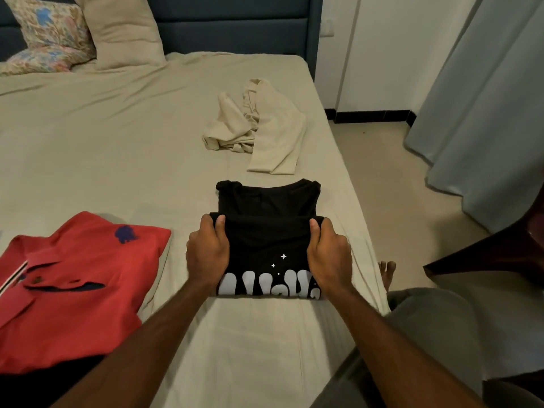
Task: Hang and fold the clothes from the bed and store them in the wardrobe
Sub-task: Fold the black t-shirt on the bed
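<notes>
Pinching the folded edge of the black T-shirt (268,231) on the bed (117,148), the left hand (207,251) and right hand (328,254) grip opposite corners, apparently so the fold lands square.

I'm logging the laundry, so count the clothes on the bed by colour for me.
Black: 1, the black T-shirt, gripped by the left hand and right hand
Red: 1, the red polo shirt
Cream: 1, the crumpled cream garment
Total: 3
</notes>
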### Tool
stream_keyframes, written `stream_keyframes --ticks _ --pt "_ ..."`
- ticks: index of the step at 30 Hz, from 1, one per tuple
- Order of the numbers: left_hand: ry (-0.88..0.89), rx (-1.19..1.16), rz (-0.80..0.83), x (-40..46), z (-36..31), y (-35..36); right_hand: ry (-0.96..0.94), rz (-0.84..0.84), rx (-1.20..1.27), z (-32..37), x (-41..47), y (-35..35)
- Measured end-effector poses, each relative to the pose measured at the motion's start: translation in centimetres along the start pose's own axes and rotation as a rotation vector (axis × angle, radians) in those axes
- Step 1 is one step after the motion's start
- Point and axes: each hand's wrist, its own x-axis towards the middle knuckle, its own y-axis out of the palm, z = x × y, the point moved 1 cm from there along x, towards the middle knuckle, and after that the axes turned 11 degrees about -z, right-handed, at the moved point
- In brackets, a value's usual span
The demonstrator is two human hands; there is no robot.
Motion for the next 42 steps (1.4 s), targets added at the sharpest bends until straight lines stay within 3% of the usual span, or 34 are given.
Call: stream_keyframes --ticks 9,15,20,26,31,34,37,39,42 --pt "0.085 0.022 -0.02 8.3 -2.3 4.4 -0.024 0.001 -0.069 2.7 8.3 3.3" --pt "0.104 0.293 0.042 11.2 -2.2 8.0 -0.134 0.02 -0.246 3.0 12.2 6.1" --pt "0.138 0.366 0.046 11.8 -1.1 10.1 -0.181 0.026 -0.396 1.6 13.7 8.9" --pt "0.019 0.359 -0.05 11.8 0.4 11.4 0.054 -0.071 -0.366 0.1 13.4 10.9" --pt "-0.042 0.295 0.068 12.8 0.6 10.8 0.122 0.048 -0.333 0.2 14.4 10.3" --pt "-0.076 0.192 0.316 14.7 1.1 9.6 0.179 0.273 -0.198 -0.7 15.8 9.6" --pt "-0.182 -0.026 0.605 16.8 1.2 8.1 0.385 0.438 0.213 -0.8 16.2 7.9" --pt "-0.198 -0.167 0.704 17.3 0.0 6.8 0.488 0.449 0.417 -0.3 15.6 6.4" --pt "-0.123 -0.359 0.713 17.6 -3.3 5.0 0.498 0.288 0.601 0.6 15.2 3.9"
